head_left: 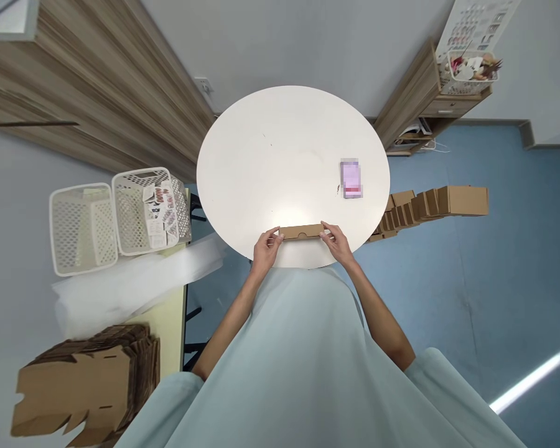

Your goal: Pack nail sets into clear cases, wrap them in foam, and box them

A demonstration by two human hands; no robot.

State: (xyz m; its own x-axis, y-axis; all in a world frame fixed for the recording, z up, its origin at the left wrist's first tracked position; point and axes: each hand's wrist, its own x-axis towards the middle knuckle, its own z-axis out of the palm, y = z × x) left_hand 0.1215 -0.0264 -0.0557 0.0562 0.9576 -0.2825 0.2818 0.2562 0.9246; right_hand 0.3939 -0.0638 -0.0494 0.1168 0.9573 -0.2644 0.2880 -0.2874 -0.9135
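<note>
Between my two hands is a small closed cardboard box point(301, 233), brown, with a half-round notch on the side facing me. It is at the near edge of the round white table point(289, 149). The fingers of my left hand point(267, 247) pinch its left end, thumb in front and fingertips behind. At the other end, my right hand point(336, 242) grips the box the same way. A pinkish, blurred-out rectangular item point(351, 178) lies on the table farther off to the right.
Left, a side table holds white baskets point(83, 229), one containing printed papers point(161, 214), plus a clear plastic wrap roll point(135, 283) and stacked flat cardboard blanks point(84, 386). Right, folded cardboard boxes point(466, 200) stand in a row. A wooden cabinet point(415, 99) stands against the wall.
</note>
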